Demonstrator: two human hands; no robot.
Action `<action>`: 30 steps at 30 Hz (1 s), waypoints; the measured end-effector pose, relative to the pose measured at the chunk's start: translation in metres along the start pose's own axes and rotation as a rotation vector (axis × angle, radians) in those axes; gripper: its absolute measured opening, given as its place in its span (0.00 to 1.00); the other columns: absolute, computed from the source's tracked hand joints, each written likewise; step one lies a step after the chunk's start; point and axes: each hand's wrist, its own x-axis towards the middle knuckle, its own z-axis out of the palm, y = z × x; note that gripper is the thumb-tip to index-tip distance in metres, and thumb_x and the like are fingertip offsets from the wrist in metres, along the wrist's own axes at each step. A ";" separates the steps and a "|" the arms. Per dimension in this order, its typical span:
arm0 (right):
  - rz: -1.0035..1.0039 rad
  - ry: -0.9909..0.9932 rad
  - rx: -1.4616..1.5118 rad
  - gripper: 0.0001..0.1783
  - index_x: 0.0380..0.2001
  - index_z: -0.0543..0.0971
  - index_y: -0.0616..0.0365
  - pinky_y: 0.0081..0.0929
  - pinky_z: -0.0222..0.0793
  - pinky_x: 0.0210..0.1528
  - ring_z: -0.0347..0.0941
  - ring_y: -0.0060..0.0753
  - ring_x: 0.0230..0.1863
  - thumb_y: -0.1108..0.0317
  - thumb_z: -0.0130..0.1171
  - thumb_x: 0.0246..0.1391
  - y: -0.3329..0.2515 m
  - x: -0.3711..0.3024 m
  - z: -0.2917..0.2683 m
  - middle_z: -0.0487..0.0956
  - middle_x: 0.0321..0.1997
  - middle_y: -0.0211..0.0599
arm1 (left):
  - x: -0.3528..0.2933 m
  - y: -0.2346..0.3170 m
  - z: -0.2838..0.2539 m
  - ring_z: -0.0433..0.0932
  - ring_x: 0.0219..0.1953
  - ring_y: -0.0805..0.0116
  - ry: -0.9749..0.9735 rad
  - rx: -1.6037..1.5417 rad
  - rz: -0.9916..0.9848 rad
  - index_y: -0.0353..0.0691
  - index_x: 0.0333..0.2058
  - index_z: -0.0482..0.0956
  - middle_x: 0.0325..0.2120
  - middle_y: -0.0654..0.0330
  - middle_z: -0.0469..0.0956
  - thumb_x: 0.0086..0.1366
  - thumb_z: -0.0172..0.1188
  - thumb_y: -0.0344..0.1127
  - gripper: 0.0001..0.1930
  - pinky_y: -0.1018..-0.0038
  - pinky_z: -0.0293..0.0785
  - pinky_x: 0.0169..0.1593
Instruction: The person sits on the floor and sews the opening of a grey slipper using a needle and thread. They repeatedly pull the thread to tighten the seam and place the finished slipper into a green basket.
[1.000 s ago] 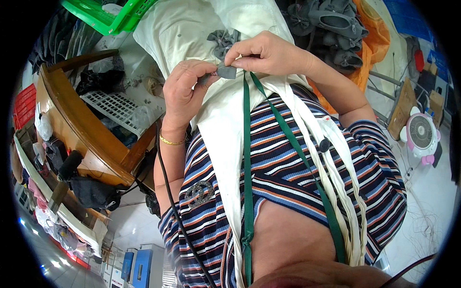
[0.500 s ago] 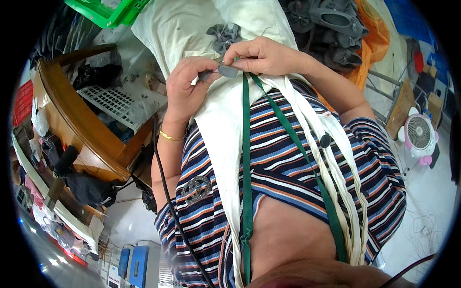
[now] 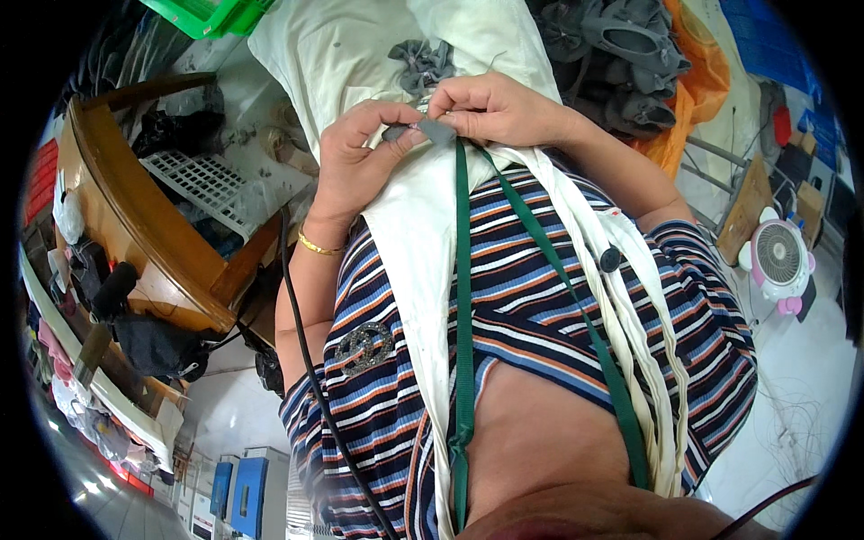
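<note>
Between thumb and fingers, my left hand [image 3: 367, 155] pinches a small grey fabric piece [image 3: 438, 132] in front of my waist. My right hand [image 3: 493, 108] is closed in a pinch right beside the piece's edge; what its fingertips hold is too small to make out. A thin strand rises above the right knuckles. Just beyond both hands, a few gathered grey fabric flowers [image 3: 420, 65] with pinkish middles lie on the white apron [image 3: 324, 54] over my lap.
A pile of dark grey fabric pieces [image 3: 630, 67] sits at the upper right beside an orange bag [image 3: 700, 76]. To the left stand a wooden frame [image 3: 144, 229] and a white plastic grid [image 3: 202, 191]. A black cable [image 3: 301, 333] runs past my left arm. Far right is a fan [image 3: 781, 256].
The right hand has shifted slightly right, and the left has come a little closer to it. The grey piece is tilted differently between them. The whole view has shifted slightly.
</note>
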 end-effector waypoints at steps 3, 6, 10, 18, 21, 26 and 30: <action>-0.011 0.010 0.052 0.08 0.42 0.74 0.57 0.14 0.61 0.27 0.64 0.11 0.23 0.67 0.52 0.62 0.004 0.000 0.002 0.70 0.24 0.20 | -0.001 0.000 0.002 0.77 0.35 0.75 0.037 -0.123 -0.088 0.37 0.36 0.82 0.31 0.63 0.81 0.54 0.69 0.26 0.10 0.78 0.72 0.42; 0.007 0.036 0.158 0.07 0.42 0.74 0.56 0.13 0.59 0.27 0.62 0.10 0.23 0.68 0.52 0.64 0.004 -0.007 0.005 0.69 0.24 0.19 | -0.002 0.001 0.008 0.76 0.37 0.77 0.033 -0.062 -0.151 0.35 0.38 0.81 0.34 0.65 0.81 0.57 0.68 0.26 0.10 0.79 0.72 0.44; 0.033 0.046 0.212 0.05 0.41 0.73 0.52 0.15 0.60 0.25 0.63 0.12 0.22 0.67 0.50 0.65 -0.006 -0.007 0.004 0.68 0.23 0.18 | -0.002 -0.001 0.007 0.75 0.39 0.77 0.045 0.109 -0.174 0.34 0.39 0.81 0.35 0.64 0.81 0.57 0.66 0.24 0.10 0.78 0.72 0.47; -0.032 0.076 0.333 0.17 0.44 0.70 0.60 0.17 0.56 0.23 0.60 0.15 0.20 0.56 0.53 0.64 -0.015 -0.020 -0.009 0.67 0.20 0.22 | 0.025 0.027 0.020 0.74 0.35 0.78 -0.012 0.042 0.049 0.33 0.38 0.80 0.32 0.64 0.79 0.58 0.65 0.21 0.09 0.82 0.70 0.42; -0.068 0.095 0.423 0.15 0.46 0.69 0.60 0.16 0.57 0.25 0.61 0.14 0.23 0.63 0.54 0.61 -0.011 -0.022 -0.005 0.68 0.24 0.23 | 0.025 0.031 0.024 0.74 0.36 0.79 -0.049 0.060 0.052 0.34 0.39 0.81 0.34 0.64 0.79 0.59 0.65 0.22 0.09 0.82 0.69 0.42; -0.052 0.089 0.564 0.13 0.49 0.67 0.57 0.12 0.58 0.27 0.62 0.12 0.25 0.68 0.52 0.62 -0.008 -0.022 -0.005 0.69 0.30 0.22 | 0.025 0.021 0.031 0.74 0.36 0.79 -0.067 0.018 0.008 0.34 0.41 0.81 0.34 0.65 0.80 0.60 0.65 0.24 0.10 0.82 0.70 0.42; 0.010 0.128 0.517 0.13 0.48 0.68 0.56 0.12 0.58 0.26 0.63 0.12 0.25 0.67 0.52 0.62 -0.005 -0.019 -0.002 0.70 0.30 0.22 | 0.022 0.009 0.033 0.74 0.35 0.80 -0.060 -0.009 -0.014 0.33 0.42 0.80 0.33 0.65 0.80 0.61 0.65 0.25 0.11 0.83 0.70 0.41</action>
